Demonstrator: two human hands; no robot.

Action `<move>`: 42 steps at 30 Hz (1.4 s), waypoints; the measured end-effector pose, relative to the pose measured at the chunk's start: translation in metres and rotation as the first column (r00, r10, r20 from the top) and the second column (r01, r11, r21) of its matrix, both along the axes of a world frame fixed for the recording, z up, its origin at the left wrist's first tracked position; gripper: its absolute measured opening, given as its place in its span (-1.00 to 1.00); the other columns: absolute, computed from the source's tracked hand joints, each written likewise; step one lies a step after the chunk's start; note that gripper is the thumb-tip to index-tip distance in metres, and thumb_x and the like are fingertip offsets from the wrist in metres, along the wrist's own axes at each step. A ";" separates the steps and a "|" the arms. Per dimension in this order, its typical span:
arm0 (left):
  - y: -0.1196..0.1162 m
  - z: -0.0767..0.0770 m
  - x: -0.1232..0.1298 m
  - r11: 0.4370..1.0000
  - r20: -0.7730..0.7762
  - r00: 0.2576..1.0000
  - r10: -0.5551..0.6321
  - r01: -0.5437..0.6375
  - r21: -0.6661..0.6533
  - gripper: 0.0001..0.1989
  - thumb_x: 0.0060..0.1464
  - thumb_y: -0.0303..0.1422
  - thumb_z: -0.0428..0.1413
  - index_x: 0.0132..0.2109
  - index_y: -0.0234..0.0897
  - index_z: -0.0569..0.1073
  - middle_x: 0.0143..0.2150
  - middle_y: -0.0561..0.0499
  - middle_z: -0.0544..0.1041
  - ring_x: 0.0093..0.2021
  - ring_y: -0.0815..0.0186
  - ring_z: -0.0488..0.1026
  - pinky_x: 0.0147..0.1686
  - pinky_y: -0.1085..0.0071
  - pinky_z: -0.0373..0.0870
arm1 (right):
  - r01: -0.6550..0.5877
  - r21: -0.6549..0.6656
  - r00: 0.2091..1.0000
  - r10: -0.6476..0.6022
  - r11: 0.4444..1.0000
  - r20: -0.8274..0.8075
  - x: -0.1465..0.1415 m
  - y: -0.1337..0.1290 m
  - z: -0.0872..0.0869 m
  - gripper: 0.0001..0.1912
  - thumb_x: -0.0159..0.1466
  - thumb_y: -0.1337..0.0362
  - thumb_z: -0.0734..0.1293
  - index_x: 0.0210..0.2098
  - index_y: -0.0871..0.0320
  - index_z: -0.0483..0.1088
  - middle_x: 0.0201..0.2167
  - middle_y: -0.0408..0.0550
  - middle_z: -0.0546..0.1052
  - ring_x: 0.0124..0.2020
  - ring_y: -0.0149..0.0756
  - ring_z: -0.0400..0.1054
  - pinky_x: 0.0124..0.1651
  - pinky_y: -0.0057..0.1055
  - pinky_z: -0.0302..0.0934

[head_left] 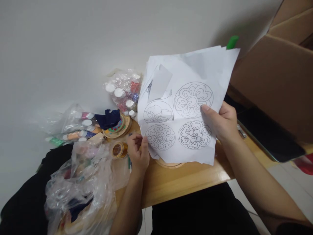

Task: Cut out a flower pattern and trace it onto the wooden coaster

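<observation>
Several sheets of paper (193, 68) are held up over the table, the front one printed with round line-drawn flower patterns. One corner of that sheet has a cut-out, and a small blank piece of paper (160, 83) shows there. My right hand (223, 122) grips the right side of the stack, thumb on the front and fingers behind. At the lower left edge, my left hand (139, 150) has its fingers curled in, with the thumb against the paper edge. Beneath the papers, part of a round wooden hoop (171, 164) shows on the table.
Plastic bags of white-capped bottles (122, 93) stand by the wall. A dark blue cloth (107, 119) lies on round hoops at left, near a spool of golden thread (117, 150). A crumpled clear bag (83, 182) covers the near left. Right are a cardboard box (274, 85) and a black tablet-like slab (266, 133).
</observation>
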State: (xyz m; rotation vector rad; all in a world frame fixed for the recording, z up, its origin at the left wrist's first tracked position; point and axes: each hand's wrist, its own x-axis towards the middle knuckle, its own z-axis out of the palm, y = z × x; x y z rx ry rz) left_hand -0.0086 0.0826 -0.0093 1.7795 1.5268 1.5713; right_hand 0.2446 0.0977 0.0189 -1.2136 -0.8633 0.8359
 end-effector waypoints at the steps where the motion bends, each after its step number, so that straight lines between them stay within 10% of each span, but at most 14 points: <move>1: 0.000 0.000 0.000 1.000 0.003 1.000 0.003 -0.003 -0.004 -0.79 0.16 -0.17 0.12 -0.23 -0.22 0.37 -0.39 0.08 0.42 -0.43 0.39 0.45 -0.45 0.49 0.40 | 0.001 0.003 1.000 -0.001 1.000 -0.001 0.000 0.000 0.000 -0.72 0.10 0.08 0.46 -0.23 0.04 0.52 -0.17 -0.10 0.60 -0.13 -0.19 0.50 -0.01 -0.13 0.42; 42: 0.000 0.000 0.001 0.996 0.036 0.999 0.031 -0.028 -0.082 -0.71 0.12 -0.08 0.13 -0.28 -0.21 0.37 -0.41 0.07 0.41 -0.44 0.38 0.44 -0.45 0.48 0.40 | -0.004 0.024 1.000 0.005 1.000 -0.029 0.000 0.000 -0.001 -0.73 0.08 0.07 0.45 -0.24 0.02 0.53 -0.22 -0.15 0.61 -0.19 -0.22 0.51 -0.12 -0.20 0.44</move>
